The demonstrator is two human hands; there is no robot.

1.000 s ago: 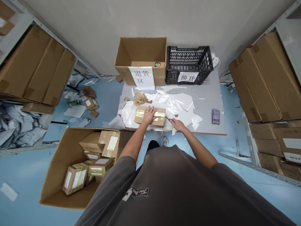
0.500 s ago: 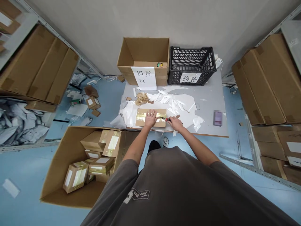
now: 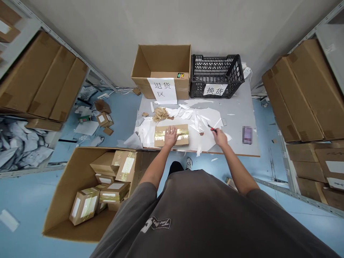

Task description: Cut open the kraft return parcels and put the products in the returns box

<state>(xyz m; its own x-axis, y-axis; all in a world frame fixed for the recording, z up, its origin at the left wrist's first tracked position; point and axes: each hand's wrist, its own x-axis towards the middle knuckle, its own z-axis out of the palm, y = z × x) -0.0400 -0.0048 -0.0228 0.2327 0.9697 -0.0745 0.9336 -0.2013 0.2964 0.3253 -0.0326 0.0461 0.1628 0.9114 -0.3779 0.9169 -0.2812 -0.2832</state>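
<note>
A taped cardboard box (image 3: 184,135) lies flat near the front edge of the table (image 3: 239,118). My left hand (image 3: 170,136) rests on top of it, fingers spread over the shiny tape. To the right of the box, my right hand (image 3: 220,137) is closed round a red and black utility knife (image 3: 212,129), its tip pointing up and left over the table. The knife is apart from the box. Torn white paper scraps (image 3: 197,122) and a crumpled brown paper wad (image 3: 160,114) lie behind the box.
At the table's back stand an open cardboard carton (image 3: 185,87) with a paper sign and a black plastic crate (image 3: 217,77). A large carton (image 3: 57,200) of taped boxes is on the left. Shelves hold cartons (image 3: 292,89) on both sides. A purple blurred item (image 3: 247,135) lies at right.
My right hand has moved right with the utility knife, away from the box. My left hand stays on the box. The view has shifted slightly.
</note>
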